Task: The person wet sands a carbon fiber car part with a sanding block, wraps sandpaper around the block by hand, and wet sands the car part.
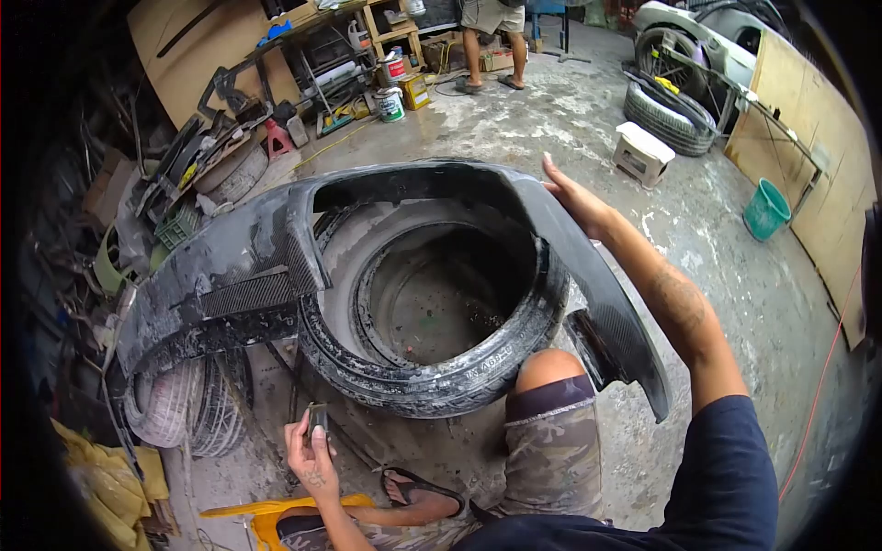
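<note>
A long dark bumper-like panel (pixel 248 248) with carbon-weave patches and dusty grey smears lies across a stack of tyres (pixel 423 384). My right hand (pixel 579 197) rests on the panel's upper right edge, its fingers stretched out. Below the panel, in front of the tyres, my left hand (pixel 310 455) grips a small dark block (pixel 318 418) between thumb and fingers. The face of the block turned away from the camera is hidden.
Beyond the tyres stand a white stool (pixel 641 154), a green bucket (pixel 766 209) and paint cans (pixel 390 104). Another person's legs (pixel 472 60) show at the top. More tyres (pixel 220 404) lie lower left; a red cord (pixel 818 395) runs along the right.
</note>
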{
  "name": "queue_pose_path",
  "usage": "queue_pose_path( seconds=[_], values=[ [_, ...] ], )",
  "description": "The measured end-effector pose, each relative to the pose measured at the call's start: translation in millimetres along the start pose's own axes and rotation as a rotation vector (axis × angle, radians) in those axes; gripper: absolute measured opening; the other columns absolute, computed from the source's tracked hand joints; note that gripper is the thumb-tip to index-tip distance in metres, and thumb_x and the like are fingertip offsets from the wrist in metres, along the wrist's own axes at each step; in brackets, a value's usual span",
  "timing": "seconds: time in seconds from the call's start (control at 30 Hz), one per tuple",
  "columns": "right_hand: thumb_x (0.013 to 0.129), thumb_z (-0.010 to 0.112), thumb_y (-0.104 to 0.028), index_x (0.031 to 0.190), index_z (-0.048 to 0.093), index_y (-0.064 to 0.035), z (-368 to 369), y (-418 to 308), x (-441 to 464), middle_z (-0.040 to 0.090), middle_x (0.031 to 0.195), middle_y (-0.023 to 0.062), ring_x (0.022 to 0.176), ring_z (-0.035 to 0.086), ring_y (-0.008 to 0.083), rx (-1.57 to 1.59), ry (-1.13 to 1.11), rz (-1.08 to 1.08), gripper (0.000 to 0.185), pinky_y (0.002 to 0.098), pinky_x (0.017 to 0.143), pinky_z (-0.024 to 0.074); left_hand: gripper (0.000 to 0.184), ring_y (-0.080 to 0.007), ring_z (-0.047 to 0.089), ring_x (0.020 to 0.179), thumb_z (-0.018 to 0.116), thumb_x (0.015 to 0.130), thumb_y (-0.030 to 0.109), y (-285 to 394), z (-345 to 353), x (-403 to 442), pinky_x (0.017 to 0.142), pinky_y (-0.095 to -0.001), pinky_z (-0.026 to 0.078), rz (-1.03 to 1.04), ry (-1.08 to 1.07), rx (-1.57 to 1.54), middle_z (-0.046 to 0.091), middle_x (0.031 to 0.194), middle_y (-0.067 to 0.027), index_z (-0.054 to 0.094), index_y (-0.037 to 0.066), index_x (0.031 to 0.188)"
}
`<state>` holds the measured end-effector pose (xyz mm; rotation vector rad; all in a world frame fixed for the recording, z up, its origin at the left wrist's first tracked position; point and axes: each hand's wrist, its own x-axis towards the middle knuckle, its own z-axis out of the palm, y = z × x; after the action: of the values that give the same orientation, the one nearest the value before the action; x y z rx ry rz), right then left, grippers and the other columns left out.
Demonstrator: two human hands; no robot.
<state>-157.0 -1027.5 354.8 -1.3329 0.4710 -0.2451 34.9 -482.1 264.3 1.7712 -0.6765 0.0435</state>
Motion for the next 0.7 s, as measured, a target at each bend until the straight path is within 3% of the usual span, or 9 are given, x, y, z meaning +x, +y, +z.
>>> queue_pose_path(
  seconds=[0.13, 0.2, 0.27, 0.33, 0.4, 0.5, 0.6, 0.7],
  values=[
    [0.096, 0.038, -0.080, 0.150, 0.045, 0.0043, 1, -2, 47, 0.050, 0.152, 0.0179, 0.134, 0.052, 0.0243, -0.101, 0.184, -0.025, 0.100, 0.0373, 0.115, 0.0392, 0.028, -0.0089, 0.056, 0.073, 0.060, 0.104, 0.012, -25, -11, -4, 0.054, -0.0220, 0.046, -0.065, 0.072, -0.071, 0.052, 0.104, -0.0049, 0.062, -0.007, 0.124],
    [0.096, 0.041, -0.078, 0.149, 0.047, 0.0042, -22, 12, 89, 0.053, 0.150, 0.0181, 0.134, 0.052, 0.0235, -0.012, -0.004, -0.023, 0.098, 0.0351, 0.115, 0.0391, 0.028, -0.0089, 0.055, 0.074, 0.059, 0.104, 0.013, -27, -12, -2, 0.054, -0.0225, 0.046, -0.080, 0.071, -0.075, 0.052, 0.103, -0.0048, 0.061, -0.007, 0.124],
    [0.096, 0.041, -0.078, 0.148, 0.048, 0.0037, -27, 15, 98, 0.053, 0.150, 0.0177, 0.134, 0.052, 0.0227, -0.012, -0.036, -0.033, 0.097, 0.0344, 0.114, 0.0395, 0.029, -0.0088, 0.055, 0.074, 0.059, 0.104, 0.013, -24, -9, 1, 0.054, -0.0226, 0.046, -0.087, 0.059, -0.056, 0.051, 0.103, -0.0046, 0.061, -0.007, 0.125],
    [0.097, 0.041, -0.077, 0.148, 0.049, 0.0031, -13, 2, 81, 0.053, 0.150, 0.0172, 0.135, 0.052, 0.0220, -0.009, -0.076, -0.041, 0.095, 0.0338, 0.114, 0.0398, 0.030, -0.0085, 0.055, 0.074, 0.059, 0.104, 0.014, -18, -5, 2, 0.054, -0.0227, 0.047, -0.096, 0.047, -0.034, 0.050, 0.102, -0.0043, 0.061, -0.007, 0.126],
    [0.098, 0.039, -0.076, 0.148, 0.051, -0.0001, 10, -19, 44, 0.054, 0.149, 0.0159, 0.135, 0.051, 0.0209, -0.068, 0.066, 0.016, 0.092, 0.0335, 0.115, 0.0385, 0.030, -0.0084, 0.055, 0.073, 0.059, 0.104, 0.014, -22, -3, 1, 0.054, -0.0227, 0.046, -0.093, 0.045, -0.030, 0.050, 0.103, -0.0043, 0.061, -0.007, 0.126],
    [0.102, 0.030, -0.072, 0.149, 0.050, -0.0008, 19, -21, 13, 0.050, 0.153, 0.0146, 0.139, 0.048, 0.0199, -0.079, 0.061, -0.089, 0.088, 0.0321, 0.119, 0.0321, 0.031, -0.0085, 0.055, 0.072, 0.059, 0.104, 0.013, -26, -5, -4, 0.053, -0.0225, 0.046, -0.093, 0.033, -0.015, 0.050, 0.103, -0.0046, 0.062, -0.007, 0.127],
    [0.108, 0.027, -0.062, 0.155, 0.042, -0.0035, 31, -18, -28, 0.046, 0.157, 0.0179, 0.149, 0.037, 0.0265, -0.739, 0.206, -0.363, 0.076, 0.0360, 0.123, 0.0240, 0.031, -0.0086, 0.055, 0.072, 0.059, 0.103, 0.013, -22, 2, 0, 0.053, -0.0225, 0.046, -0.088, 0.011, -0.012, 0.050, 0.104, -0.0049, 0.062, -0.007, 0.127],
    [0.107, 0.043, -0.051, 0.157, 0.037, -0.0042, 47, -2, -49, 0.039, 0.160, 0.0212, 0.151, 0.034, 0.0333, -0.907, 0.260, -0.659, 0.068, 0.0404, 0.124, 0.0237, 0.032, -0.0087, 0.055, 0.072, 0.059, 0.103, 0.012, -20, 3, -1, 0.053, -0.0225, 0.046, -0.092, 0.005, -0.012, 0.051, 0.105, -0.0050, 0.063, -0.006, 0.128]
  ],
)
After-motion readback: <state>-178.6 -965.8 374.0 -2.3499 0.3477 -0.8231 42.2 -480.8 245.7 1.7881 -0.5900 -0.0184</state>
